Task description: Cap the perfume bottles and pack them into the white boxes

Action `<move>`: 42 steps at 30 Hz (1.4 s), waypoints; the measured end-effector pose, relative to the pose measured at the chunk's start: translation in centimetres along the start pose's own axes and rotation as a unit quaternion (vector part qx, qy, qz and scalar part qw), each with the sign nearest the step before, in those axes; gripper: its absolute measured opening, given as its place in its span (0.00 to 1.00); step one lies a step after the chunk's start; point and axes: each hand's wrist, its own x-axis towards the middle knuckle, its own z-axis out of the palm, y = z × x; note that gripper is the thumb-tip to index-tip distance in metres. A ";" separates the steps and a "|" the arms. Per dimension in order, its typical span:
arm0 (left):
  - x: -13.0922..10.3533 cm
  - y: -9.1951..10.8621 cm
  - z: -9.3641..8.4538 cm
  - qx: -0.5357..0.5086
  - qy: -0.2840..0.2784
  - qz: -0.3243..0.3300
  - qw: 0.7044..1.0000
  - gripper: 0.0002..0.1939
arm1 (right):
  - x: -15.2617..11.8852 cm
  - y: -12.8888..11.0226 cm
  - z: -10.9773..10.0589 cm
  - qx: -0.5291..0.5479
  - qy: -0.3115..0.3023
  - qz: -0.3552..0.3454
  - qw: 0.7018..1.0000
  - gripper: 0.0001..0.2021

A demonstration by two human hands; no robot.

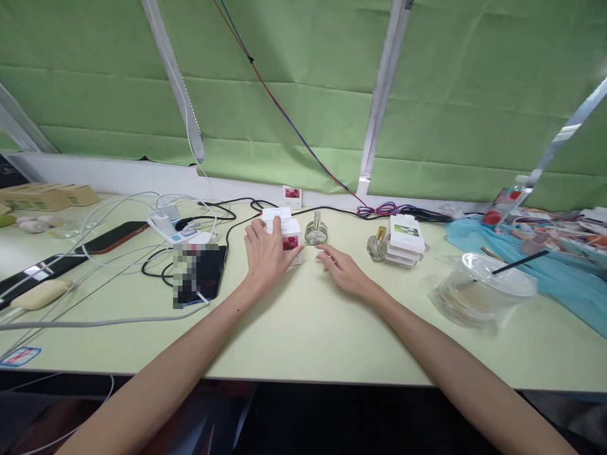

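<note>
My left hand [266, 254] is wrapped round a small white box [290, 227] with a picture of red fruit or flowers on it, fingers over its left side and thumb along its right. The box's top flap stands up, and my fingers hide part of its front. Just right of it, a clear glass perfume bottle [316, 232] stands upright, its neck bare. My right hand [342, 265] hovers in front of that bottle with fingers stretched out and apart, holding nothing. Behind the box, a white card [293, 197] with a similar red picture leans at the wall.
On the right are a gold-topped glass bottle [377, 244], a white box with a green picture [406, 235], a bagged lidded cup [488, 284] with a black straw, and blue plastic [502, 253]. Leftward lie a power strip [183, 235], a phone [212, 273] and many cables.
</note>
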 end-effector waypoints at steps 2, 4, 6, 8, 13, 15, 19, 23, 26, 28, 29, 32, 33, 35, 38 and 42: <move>0.0 -0.1 0.3 0.005 0.016 0.038 0.999 0.39 | 0.0 0.0 0.0 -0.002 -0.001 -0.002 1.000 0.28; -0.1 -0.1 0.5 0.010 0.021 0.081 0.996 0.37 | 0.0 -0.1 0.0 -0.003 -0.002 -0.003 1.000 0.28; -0.2 -0.1 0.8 0.013 0.015 0.115 0.993 0.35 | 0.0 -0.2 -0.1 -0.002 -0.003 -0.004 1.000 0.28; -0.2 -0.1 1.0 0.012 0.005 0.132 0.991 0.35 | 0.0 -0.2 -0.1 -0.001 -0.003 -0.005 1.000 0.28; 0.0 0.0 1.2 0.027 -0.018 0.140 0.990 0.39 | -0.1 -0.3 0.0 -0.003 -0.003 -0.004 1.000 0.27; 0.1 0.1 1.2 0.029 -0.022 0.144 0.989 0.39 | -0.1 -0.3 0.0 -0.003 -0.005 -0.004 1.000 0.28; 0.2 0.2 1.1 0.018 -0.027 0.151 0.988 0.39 | -0.1 -0.2 0.0 0.001 -0.008 0.002 1.000 0.28; 0.3 0.3 1.0 0.017 -0.033 0.146 0.989 0.43 | -0.1 -0.2 0.0 -0.001 -0.011 0.006 1.000 0.28; 0.3 0.3 1.1 0.021 -0.034 0.144 0.989 0.43 | -0.1 -0.3 0.0 0.000 -0.011 0.003 1.000 0.28; 0.3 0.3 1.2 0.027 -0.030 0.139 0.990 0.41 | -0.1 -0.3 0.0 -0.002 -0.010 0.001 1.000 0.28; 0.3 0.3 1.2 0.030 -0.027 0.136 0.990 0.39 | -0.1 -0.3 0.0 -0.003 -0.010 0.000 1.000 0.28; 0.3 0.4 1.3 0.032 -0.022 0.133 0.990 0.37 | -0.1 -0.3 0.0 -0.005 -0.010 0.000 1.000 0.27; 0.2 0.5 1.3 0.030 -0.023 0.132 0.990 0.37 | -0.1 -0.3 0.0 -0.005 -0.010 0.000 1.000 0.27; 0.2 0.5 1.3 0.026 -0.025 0.129 0.991 0.36 | -0.1 -0.2 0.0 -0.003 -0.011 0.000 1.000 0.27; 0.2 0.6 1.4 0.026 -0.026 0.124 0.992 0.35 | -0.1 -0.2 0.0 -0.002 -0.011 0.000 1.000 0.27; 0.1 0.6 1.4 0.024 -0.019 0.125 0.992 0.33 | -0.1 -0.3 -0.1 -0.009 -0.013 -0.003 1.000 0.27</move>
